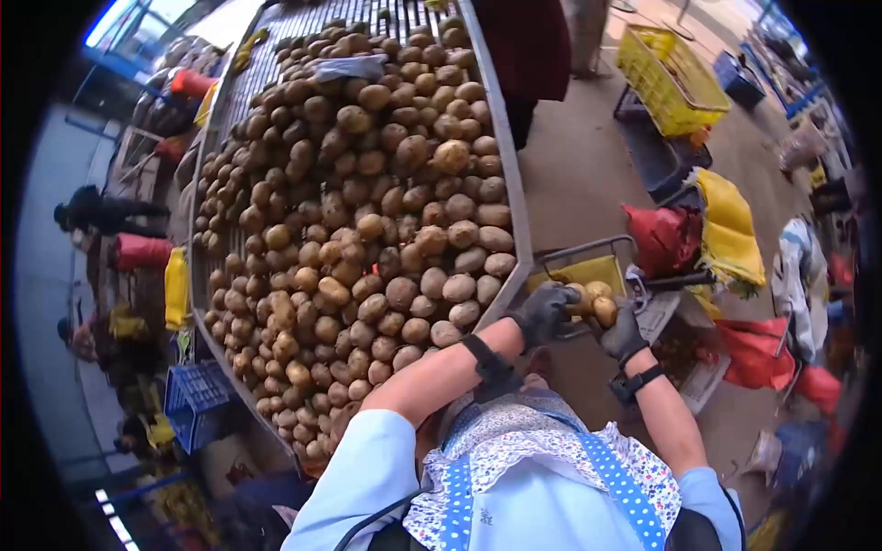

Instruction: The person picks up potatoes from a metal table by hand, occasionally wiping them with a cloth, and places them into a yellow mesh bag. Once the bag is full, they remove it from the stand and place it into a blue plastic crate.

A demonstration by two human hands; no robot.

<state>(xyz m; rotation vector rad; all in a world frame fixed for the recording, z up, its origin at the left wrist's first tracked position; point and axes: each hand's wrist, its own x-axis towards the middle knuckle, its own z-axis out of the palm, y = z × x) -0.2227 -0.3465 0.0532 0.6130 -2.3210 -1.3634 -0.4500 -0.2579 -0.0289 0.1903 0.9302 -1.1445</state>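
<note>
My left hand [544, 317], in a dark glove, curls around potatoes at the right side of the sorting table. Opposite it, my right hand [625, 336], also gloved, presses its fingers against the same small cluster of potatoes [602, 303]. The cluster sits between both hands, over a yellow-lined container with a metal rim [588, 266]. Exactly which potato each hand grips is partly hidden by the fingers. Left of my hands, a large heap of brown potatoes [367, 230] covers the slatted sorting table [512, 184].
A pale cloth [351, 67] lies on the heap. To the right are a red sack [663, 239], a yellow sack [730, 225] and a yellow crate [671, 81]. A blue crate [197, 404] stands beyond the table's left edge. Another person in dark red [522, 46] stands at the far right side.
</note>
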